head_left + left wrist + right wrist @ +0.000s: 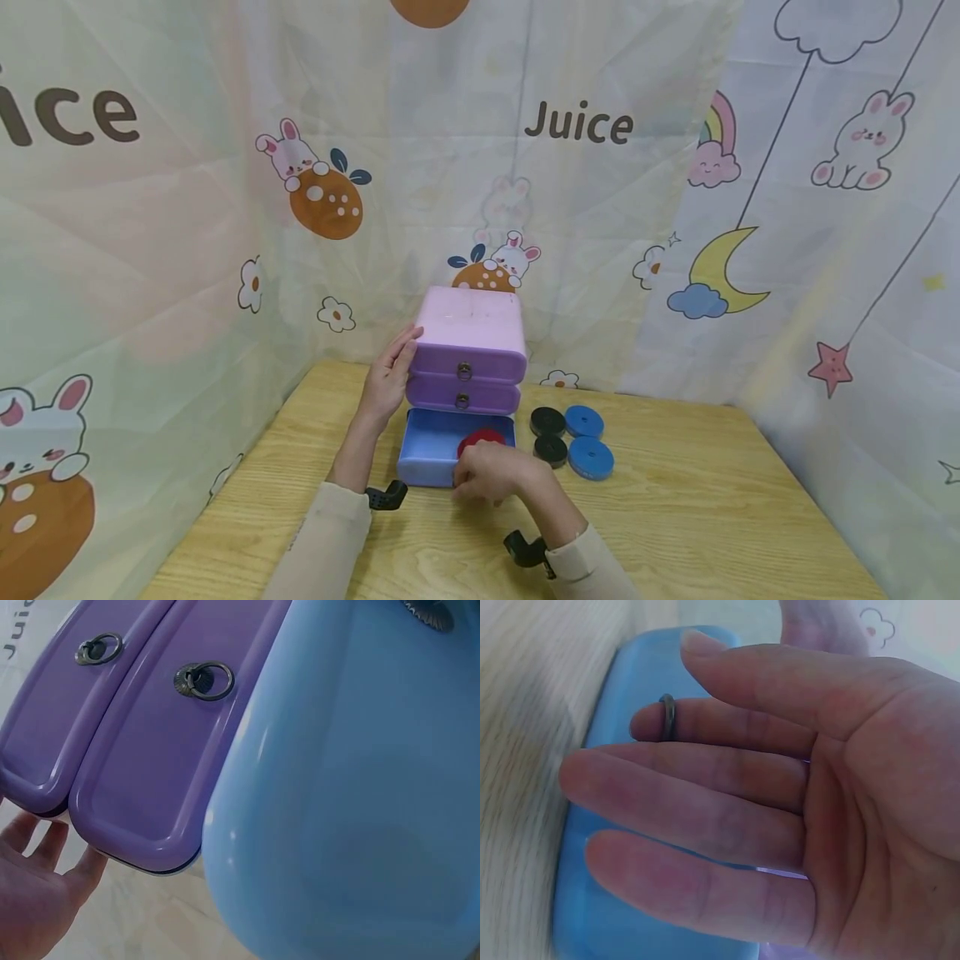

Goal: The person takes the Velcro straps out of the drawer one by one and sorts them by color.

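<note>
A small chest of drawers (pixel 471 317) has a pink top, two closed purple drawers (pixel 150 765) and a pulled-out blue bottom drawer (pixel 426 473). My left hand (pixel 386 385) rests against the chest's left side, fingers extended along it. At the front of the blue drawer is my right hand (pixel 495 473). Its index finger passes through the metal ring pull (pixel 668 716), as the right wrist view shows, while the other fingers reach across the drawer front. Inside the drawer lies a round red object (pixel 482 437), partly hidden behind the right hand.
Right of the chest, two black discs (pixel 548 421) and two blue discs (pixel 591 457), each with a centre hole, lie on the wooden table (pixel 690 500). A printed cloth (pixel 420 192) hangs close behind the chest and along both sides.
</note>
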